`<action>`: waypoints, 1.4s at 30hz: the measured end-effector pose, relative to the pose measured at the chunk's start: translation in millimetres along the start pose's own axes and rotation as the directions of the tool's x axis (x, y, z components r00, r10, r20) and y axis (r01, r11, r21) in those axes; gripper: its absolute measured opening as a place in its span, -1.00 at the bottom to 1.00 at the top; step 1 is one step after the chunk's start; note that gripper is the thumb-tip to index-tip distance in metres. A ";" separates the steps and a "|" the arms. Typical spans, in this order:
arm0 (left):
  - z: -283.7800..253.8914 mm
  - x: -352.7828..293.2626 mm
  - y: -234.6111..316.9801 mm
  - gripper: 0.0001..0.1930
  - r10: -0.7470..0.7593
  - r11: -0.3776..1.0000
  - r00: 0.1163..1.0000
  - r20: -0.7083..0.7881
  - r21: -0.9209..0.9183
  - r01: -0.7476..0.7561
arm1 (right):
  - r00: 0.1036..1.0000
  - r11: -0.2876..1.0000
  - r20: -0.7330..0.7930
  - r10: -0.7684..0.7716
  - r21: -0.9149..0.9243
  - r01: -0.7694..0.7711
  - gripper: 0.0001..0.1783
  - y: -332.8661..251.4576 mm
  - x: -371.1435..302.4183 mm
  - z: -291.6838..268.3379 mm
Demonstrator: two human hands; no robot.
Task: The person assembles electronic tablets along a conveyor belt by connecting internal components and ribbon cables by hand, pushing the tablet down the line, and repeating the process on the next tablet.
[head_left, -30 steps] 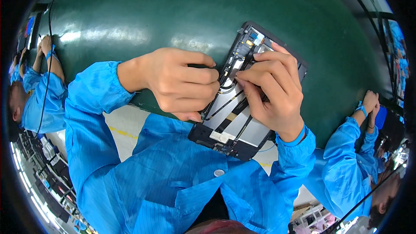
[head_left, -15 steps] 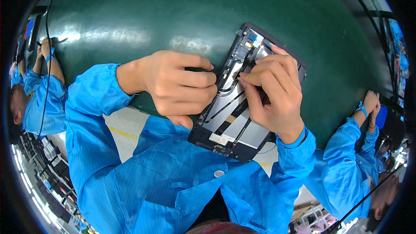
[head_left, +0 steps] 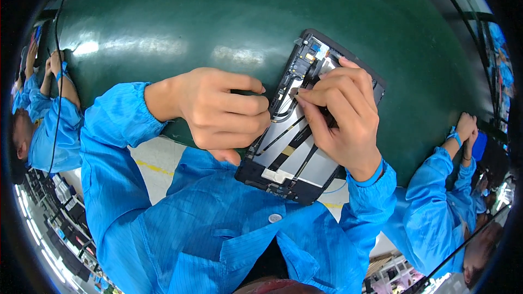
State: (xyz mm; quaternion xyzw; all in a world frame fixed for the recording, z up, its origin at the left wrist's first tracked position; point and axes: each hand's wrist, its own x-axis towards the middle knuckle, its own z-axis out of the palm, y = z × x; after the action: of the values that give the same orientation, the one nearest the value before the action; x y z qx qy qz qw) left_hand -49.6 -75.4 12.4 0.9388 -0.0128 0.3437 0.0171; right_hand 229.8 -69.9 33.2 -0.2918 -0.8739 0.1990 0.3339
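Note:
An opened tablet (head_left: 318,155) lies tilted, its inside facing up: a circuit board along the upper left, pale silver battery faces and thin black flex cables. My left hand (head_left: 226,110) curls against its left edge, fingertips at the rim and thumb near the lower left corner. Over the inside reaches my right hand (head_left: 346,114), thumb and index finger pinched above the cables beside the circuit board (head_left: 305,62). A small dark bit shows at those fingertips, too small to name. The other right fingers bend over the tablet's right part and hide it.
The tablet's near end overhangs the edge of the green table (head_left: 180,16). A co-worker in blue (head_left: 54,125) sits at the left, another (head_left: 436,207) at the right, hands on the table. A black cable (head_left: 58,76) hangs at the left.
The pinched fingertips of my right hand have shifted slightly left and up, toward the circuit board. My left hand has moved a touch left; the tablet has barely moved.

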 end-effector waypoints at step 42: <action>8.0 0.6 0.9 -0.46 -0.073 0.997 0.996 -0.057 0.007 0.074 | 1.000 1.000 0.005 -0.018 -0.004 0.018 -0.76 1.0 -2.4 2.4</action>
State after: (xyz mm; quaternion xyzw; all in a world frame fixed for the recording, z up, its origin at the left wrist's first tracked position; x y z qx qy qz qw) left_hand -44.0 -76.6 6.7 0.9287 0.0239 0.3692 0.0260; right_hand 230.0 -71.1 29.8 -0.2841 -0.8778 0.1947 0.3329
